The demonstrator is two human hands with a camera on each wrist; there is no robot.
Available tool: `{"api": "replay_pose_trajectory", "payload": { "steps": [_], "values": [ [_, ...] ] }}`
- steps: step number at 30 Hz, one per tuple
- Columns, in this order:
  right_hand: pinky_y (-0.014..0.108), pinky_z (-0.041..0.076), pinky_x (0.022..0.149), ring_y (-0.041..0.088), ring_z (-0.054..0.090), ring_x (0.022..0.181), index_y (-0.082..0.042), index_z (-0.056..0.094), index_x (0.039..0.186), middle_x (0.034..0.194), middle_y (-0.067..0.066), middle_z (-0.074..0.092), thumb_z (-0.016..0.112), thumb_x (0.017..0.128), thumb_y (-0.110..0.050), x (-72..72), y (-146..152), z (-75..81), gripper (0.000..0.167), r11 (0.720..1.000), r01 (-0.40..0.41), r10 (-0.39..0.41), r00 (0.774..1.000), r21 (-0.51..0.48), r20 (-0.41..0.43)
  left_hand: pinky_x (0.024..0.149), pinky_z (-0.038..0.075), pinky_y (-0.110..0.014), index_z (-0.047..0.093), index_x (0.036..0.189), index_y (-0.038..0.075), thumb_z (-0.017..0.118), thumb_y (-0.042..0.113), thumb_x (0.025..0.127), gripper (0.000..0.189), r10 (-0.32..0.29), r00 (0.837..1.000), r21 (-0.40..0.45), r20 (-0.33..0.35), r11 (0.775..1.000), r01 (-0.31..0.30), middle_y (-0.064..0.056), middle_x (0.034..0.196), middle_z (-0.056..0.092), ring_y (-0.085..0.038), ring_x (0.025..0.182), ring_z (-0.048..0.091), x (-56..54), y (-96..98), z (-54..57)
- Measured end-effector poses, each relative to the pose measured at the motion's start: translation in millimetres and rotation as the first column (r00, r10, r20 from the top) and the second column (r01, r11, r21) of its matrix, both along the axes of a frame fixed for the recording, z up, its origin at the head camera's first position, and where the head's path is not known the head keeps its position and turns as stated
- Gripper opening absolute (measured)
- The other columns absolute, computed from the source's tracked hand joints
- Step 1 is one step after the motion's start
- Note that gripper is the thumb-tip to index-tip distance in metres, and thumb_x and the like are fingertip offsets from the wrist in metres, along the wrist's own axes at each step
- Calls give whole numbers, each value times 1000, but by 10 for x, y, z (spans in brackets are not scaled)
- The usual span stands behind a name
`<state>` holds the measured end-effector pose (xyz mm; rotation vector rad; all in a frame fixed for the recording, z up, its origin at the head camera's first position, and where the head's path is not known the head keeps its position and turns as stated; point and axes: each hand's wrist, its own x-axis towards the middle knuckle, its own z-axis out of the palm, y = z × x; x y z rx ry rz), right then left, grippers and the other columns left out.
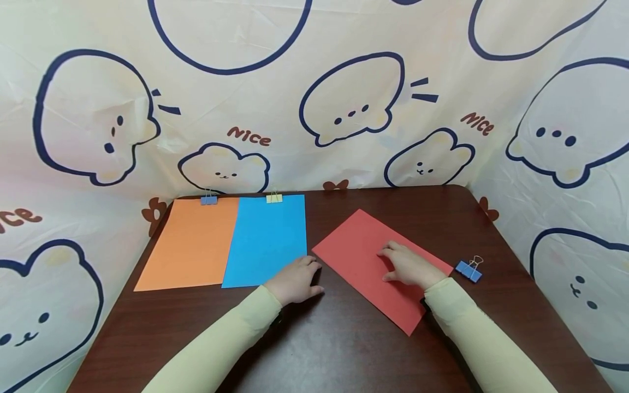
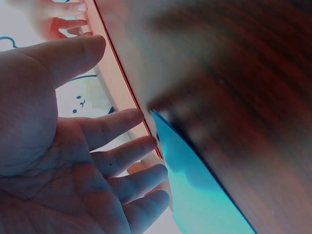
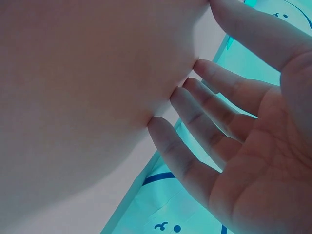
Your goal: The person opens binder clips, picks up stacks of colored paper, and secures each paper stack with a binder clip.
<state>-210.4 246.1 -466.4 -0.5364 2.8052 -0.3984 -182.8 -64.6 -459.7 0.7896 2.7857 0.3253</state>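
Note:
A red sheet of paper [image 1: 361, 245] lies turned at an angle on the dark wooden table. My right hand [image 1: 405, 265] is over it, and in the right wrist view the fingertips of the right hand [image 3: 243, 141] touch the sheet with the fingers spread and nearly straight. My left hand [image 1: 295, 281] is at the lower right corner of a blue sheet of paper [image 1: 270, 234], its fingers loosely extended. In the left wrist view nothing is between the fingers of the left hand [image 2: 87, 146], and the corner of the blue sheet [image 2: 195, 190] curves up slightly beside them.
An orange sheet [image 1: 191, 245] lies left of the blue one. A blue binder clip [image 1: 208, 200] and a yellow binder clip [image 1: 274, 198] sit on their top edges. Another blue binder clip [image 1: 469, 270] lies right of the red sheet. Printed cloth [image 1: 275, 109] surrounds the table [image 1: 314, 349].

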Motion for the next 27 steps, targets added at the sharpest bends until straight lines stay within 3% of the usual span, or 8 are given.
{"api": "replay_pose_trajectory", "payload": {
  "steps": [8,27],
  "values": [
    [51,50,107,36,53,128,-3,60,141,141,20,53,85,86,-25,-10,0,-2,64,1000,-6,6,1000,2,-2,118,40,-47,49,150,0,70,39,98,68,22,1000,21,9,1000,-22,-21,159,41,-37,148,40,-36,18,-57],
    [51,50,108,36,54,128,-4,60,141,140,19,53,85,86,-25,2,-7,8,64,1000,-2,2,1000,-5,0,114,44,-46,57,140,-2,69,39,100,59,46,999,68,-22,997,-44,-22,148,51,-36,139,49,-185,99,-144]
  ]
}}
